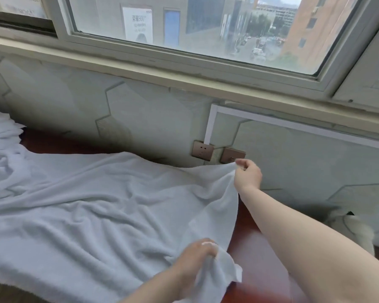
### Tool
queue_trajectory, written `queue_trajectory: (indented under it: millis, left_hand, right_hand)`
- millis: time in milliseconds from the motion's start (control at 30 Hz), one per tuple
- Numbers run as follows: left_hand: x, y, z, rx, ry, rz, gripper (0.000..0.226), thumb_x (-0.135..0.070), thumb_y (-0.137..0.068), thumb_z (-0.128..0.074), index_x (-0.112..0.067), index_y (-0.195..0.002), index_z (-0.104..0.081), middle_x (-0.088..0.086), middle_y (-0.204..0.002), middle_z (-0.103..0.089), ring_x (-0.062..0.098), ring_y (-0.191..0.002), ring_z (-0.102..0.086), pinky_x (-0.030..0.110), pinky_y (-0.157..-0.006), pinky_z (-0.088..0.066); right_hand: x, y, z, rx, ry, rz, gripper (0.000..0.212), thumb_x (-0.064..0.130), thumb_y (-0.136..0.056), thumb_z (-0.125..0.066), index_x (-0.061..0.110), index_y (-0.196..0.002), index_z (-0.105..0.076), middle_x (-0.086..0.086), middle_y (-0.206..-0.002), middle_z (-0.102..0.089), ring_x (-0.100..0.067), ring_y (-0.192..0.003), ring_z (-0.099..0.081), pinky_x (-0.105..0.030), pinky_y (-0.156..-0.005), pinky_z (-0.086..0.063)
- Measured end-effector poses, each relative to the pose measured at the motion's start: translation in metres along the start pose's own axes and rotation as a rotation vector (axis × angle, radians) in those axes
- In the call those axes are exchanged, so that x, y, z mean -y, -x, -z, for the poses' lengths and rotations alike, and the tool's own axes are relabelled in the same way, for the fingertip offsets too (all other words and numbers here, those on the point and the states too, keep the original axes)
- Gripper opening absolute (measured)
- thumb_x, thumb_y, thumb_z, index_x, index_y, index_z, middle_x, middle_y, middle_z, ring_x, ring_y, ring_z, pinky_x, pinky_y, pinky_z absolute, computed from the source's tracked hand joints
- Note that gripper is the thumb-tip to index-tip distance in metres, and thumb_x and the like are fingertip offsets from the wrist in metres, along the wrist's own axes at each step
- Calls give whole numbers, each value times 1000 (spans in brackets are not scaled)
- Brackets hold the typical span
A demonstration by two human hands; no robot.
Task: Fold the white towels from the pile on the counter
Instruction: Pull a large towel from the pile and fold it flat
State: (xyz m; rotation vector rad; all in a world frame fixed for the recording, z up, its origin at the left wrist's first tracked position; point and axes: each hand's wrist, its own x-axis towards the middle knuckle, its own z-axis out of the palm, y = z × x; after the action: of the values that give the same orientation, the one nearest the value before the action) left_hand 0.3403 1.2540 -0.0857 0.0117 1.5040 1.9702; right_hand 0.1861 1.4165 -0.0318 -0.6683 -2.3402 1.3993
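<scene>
Now my right hand (247,173) pinches the far corner of the towel (96,204), and my left hand (197,256) grips the near corner at 6 o'clock. Its long side runs toward 9 o'clock over the counter (258,259), so I think the fold goes leftward.

Dark red-brown counter (260,248), glossy, runs along wall under window. White towel (96,204) spread flat over most of it, wrinkled, covering centre and left, near edge hanging at counter's front edge. More bunched white towels (0,132) at far left end. Bare strip at back edge and right. White fluffy obj (354,228) at right end by wall, can't tell what.
</scene>
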Motion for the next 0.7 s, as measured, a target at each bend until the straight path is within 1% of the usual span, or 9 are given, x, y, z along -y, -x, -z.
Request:
queue_trajectory:
  millis: [33,100,133,200,300,400,500,600,700]
  left_hand:
    - [3,0,9,-142,102,-34,17,-27,-59,-66,-16,-72,-66,5,-76,-61,17,-76,-56,26,-70,-44]
    - [-5,-4,32,-329,290,-59,21,-18,-76,-67,-6,-93,-66,14,-86,-67,23,-80,-63,27,-70,-50]
    - [-13,-1,42,-393,357,-78,20,-14,-85,-65,-1,-100,-65,16,-89,-69,24,-81,-66,28,-70,-52]
    - [-30,5,62,-500,437,-118,18,-10,-93,-58,1,-105,-64,16,-92,-72,23,-82,-69,29,-70,-54]
    - [-48,18,92,-604,527,-148,26,-10,-94,-57,2,-116,-61,20,-109,-69,30,-99,-67,35,-79,-55]
    - [-62,36,125,-698,591,-218,28,-9,-93,-57,4,-118,-60,21,-113,-66,30,-97,-65,37,-82,-54]
    - [-72,57,151,-744,643,-264,30,-11,-92,-60,2,-119,-60,20,-114,-66,28,-99,-65,39,-90,-50]
    - [-84,81,186,-768,685,-297,28,-12,-90,-62,0,-116,-62,17,-110,-68,29,-103,-65,40,-93,-50]
    - [-100,110,231,-800,697,-346,24,-12,-91,-61,0,-111,-64,16,-114,-67,28,-111,-62,42,-102,-45]
  right_hand:
    - [0,3,-5,35,-33,-10,28,4,-92,-47,13,-110,-67,-5,-113,-64,-23,-106,-58,-24,-88,-42]
    - [2,10,-14,96,-61,-23,32,1,-89,-48,14,-110,-68,-4,-113,-65,-18,-98,-56,-20,-84,-38]
    - [3,13,-19,127,-59,-23,33,1,-88,-49,14,-111,-68,-4,-114,-65,-16,-95,-55,-19,-82,-37]
    - [11,18,-34,179,-68,-10,31,3,-87,-53,16,-110,-69,-4,-117,-64,-16,-97,-56,-19,-81,-37]
    - [32,23,-53,221,-123,14,27,3,-87,-55,15,-106,-70,-3,-111,-65,-15,-90,-58,-22,-76,-41]
    - [63,27,-81,275,-202,20,23,3,-86,-57,15,-99,-70,-4,-104,-67,-17,-81,-62,-26,-68,-50]
    - [96,39,-115,329,-245,32,23,4,-84,-57,17,-96,-71,-4,-100,-67,-23,-92,-65,-37,-84,-56]
    - [128,59,-152,372,-267,58,22,3,-86,-57,20,-95,-69,-4,-99,-67,-22,-87,-65,-37,-81,-56]
    - [163,76,-187,363,-270,111,23,3,-85,-56,21,-95,-69,0,-94,-65,-23,-88,-65,-45,-85,-56]
